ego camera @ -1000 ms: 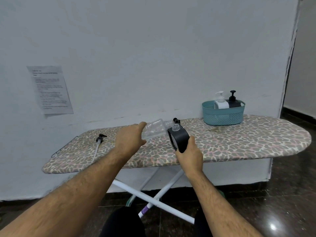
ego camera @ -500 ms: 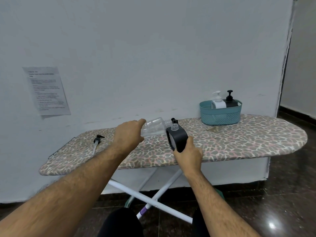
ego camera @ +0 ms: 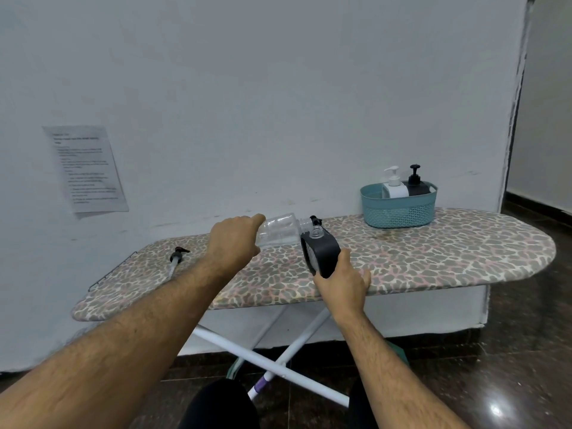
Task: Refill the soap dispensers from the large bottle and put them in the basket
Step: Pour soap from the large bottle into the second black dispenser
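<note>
My left hand [ego camera: 235, 241] grips a clear plastic bottle [ego camera: 280, 232] tipped on its side, its mouth right at the open neck of a dark grey soap dispenser [ego camera: 322, 253]. My right hand [ego camera: 343, 281] holds that dispenser tilted above the ironing board [ego camera: 433, 258]. A teal basket [ego camera: 399, 209] at the back right holds a white dispenser [ego camera: 393, 187] and a black dispenser [ego camera: 415, 184], both upright with pumps on. A loose pump with its tube [ego camera: 176, 258] lies on the board's left end. A small black part [ego camera: 315, 219] shows just behind the bottle's mouth.
The board stands against a white wall [ego camera: 278, 103] with a printed sheet [ego camera: 85, 168] taped at the left. White crossed legs [ego camera: 278, 360] run under the board over a dark glossy floor. A doorway opens at the far right.
Both hands keep the bottle and dispenser in the same pose. The whole scene has shifted slightly in view as my head moved.
</note>
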Available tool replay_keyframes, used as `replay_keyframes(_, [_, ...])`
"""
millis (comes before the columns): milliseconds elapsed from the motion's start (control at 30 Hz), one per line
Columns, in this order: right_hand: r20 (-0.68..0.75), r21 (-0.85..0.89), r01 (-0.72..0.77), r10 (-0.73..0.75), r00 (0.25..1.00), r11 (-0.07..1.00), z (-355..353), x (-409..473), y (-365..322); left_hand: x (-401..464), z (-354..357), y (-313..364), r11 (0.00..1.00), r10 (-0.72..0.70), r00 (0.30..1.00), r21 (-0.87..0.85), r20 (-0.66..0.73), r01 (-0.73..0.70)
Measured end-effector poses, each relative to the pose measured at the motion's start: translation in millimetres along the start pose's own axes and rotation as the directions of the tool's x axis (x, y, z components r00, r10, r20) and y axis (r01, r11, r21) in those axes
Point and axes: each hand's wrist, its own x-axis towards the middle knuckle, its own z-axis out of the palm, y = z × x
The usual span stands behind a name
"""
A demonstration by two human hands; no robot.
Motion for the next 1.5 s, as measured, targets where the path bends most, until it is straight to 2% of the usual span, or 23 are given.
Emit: replay_keyframes(1500, [0.000, 0.004, 0.003, -0.003, 1.000, 1.000, 1.0, 0.4, 0.4, 12.3, -6.2, -0.3, 0.998, 0.029, 1.000, 0.054, 0.007, -0.029])
